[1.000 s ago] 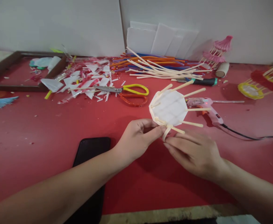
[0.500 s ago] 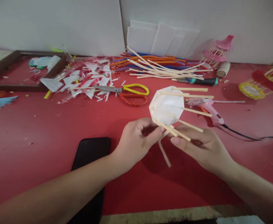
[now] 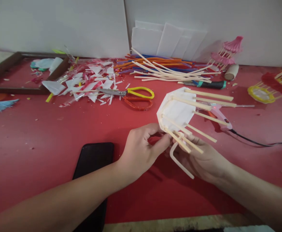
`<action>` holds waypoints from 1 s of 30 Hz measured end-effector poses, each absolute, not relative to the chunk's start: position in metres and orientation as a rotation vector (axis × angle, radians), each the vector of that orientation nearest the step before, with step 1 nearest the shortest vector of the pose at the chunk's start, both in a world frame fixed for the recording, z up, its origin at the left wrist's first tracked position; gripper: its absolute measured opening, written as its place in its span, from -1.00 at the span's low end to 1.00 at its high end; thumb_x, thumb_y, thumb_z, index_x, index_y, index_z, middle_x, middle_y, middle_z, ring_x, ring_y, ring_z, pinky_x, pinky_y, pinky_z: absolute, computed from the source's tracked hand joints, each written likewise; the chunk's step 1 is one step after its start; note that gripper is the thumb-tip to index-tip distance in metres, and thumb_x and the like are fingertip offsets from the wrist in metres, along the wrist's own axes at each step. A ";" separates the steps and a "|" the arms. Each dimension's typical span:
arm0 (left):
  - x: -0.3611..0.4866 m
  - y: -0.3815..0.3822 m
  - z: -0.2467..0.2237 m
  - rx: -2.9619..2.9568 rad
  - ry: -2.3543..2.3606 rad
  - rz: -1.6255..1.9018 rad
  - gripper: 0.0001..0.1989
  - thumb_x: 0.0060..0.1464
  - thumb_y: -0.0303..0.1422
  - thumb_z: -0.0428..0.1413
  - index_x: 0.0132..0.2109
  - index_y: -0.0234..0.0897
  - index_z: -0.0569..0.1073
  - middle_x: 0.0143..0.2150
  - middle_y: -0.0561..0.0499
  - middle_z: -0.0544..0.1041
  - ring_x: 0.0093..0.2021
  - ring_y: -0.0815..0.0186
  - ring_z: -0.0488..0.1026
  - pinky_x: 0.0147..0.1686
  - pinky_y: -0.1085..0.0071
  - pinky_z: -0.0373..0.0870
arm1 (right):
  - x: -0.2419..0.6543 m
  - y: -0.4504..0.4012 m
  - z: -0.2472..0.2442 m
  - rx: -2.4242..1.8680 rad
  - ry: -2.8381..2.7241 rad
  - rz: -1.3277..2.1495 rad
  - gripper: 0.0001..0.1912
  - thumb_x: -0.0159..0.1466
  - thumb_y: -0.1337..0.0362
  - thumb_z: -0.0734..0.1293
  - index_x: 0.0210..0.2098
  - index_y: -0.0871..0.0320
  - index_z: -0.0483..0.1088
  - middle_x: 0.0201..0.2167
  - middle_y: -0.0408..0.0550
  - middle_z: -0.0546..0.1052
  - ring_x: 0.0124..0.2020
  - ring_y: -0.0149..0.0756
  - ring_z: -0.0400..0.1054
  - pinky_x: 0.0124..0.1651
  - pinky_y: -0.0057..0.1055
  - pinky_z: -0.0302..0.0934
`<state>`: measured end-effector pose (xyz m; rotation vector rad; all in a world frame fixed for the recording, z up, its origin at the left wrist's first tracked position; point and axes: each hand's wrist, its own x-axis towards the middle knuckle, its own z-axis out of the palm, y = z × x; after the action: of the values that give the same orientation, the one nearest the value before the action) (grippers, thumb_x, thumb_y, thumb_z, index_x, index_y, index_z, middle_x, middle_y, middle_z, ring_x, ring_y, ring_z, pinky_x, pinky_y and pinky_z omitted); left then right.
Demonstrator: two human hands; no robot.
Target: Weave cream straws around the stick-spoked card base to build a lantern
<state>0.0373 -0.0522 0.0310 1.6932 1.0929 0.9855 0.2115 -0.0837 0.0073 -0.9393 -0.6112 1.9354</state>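
Note:
A white many-sided card is tilted above the table, with several cream rods standing out from its face near the rim. My left hand pinches the card's near lower edge between thumb and fingers. Beside it, my right hand is closed at the same edge, where a bent cream pipe cleaner meets the rim. The pipe cleaner's free end hangs down in front of my right fingers. Some of my right fingertips are hidden behind the rods and card.
Scissors lie beside white and red scraps. Behind are pipe cleaners and a green-and-black cutter. A pink glue gun with a cord sits to the right. A black phone lies under my left forearm.
The card has turned and shifted slightly right, its rods now reaching further right. The bent pipe cleaner's free end has swung right, and my right hand has changed its hold near the rim.

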 end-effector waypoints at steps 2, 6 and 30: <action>0.037 -0.053 0.032 1.701 1.110 0.968 -0.88 0.14 -0.42 0.19 -0.37 -0.27 0.57 -0.43 0.12 0.65 -0.43 0.42 0.56 -0.42 0.58 0.40 | 0.212 -0.082 0.010 -0.899 -0.583 2.031 -0.84 0.09 0.16 0.54 -0.40 0.05 0.54 -0.45 -0.18 0.55 -0.40 -0.39 0.45 -0.17 -0.33 0.41; 0.037 -0.054 0.034 1.701 1.091 0.912 -0.90 0.14 -0.43 0.17 -0.31 -0.27 0.60 -0.37 0.12 0.67 -0.41 0.40 0.55 -0.41 0.56 0.39 | 0.212 -0.079 0.018 -0.865 -0.594 2.167 -0.80 0.13 0.19 0.52 -0.38 0.14 0.48 -0.55 -0.20 0.42 -0.54 -0.50 0.30 -0.43 -0.52 0.32; 0.037 -0.054 0.031 1.591 1.123 0.883 -0.92 0.10 -0.40 0.18 -0.28 -0.28 0.58 -0.29 0.04 0.69 -0.26 0.28 0.60 -0.29 0.49 0.46 | 0.213 -0.079 0.026 -1.293 -0.755 1.802 -0.54 0.06 -0.02 0.51 -0.52 0.14 0.24 -0.64 -0.34 0.15 -0.67 -0.61 -0.13 -0.69 -0.59 -0.24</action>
<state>0.0368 -0.0540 0.0311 1.5911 1.1232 0.8830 0.2133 -0.0786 0.0256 -1.2935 -0.7554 1.8020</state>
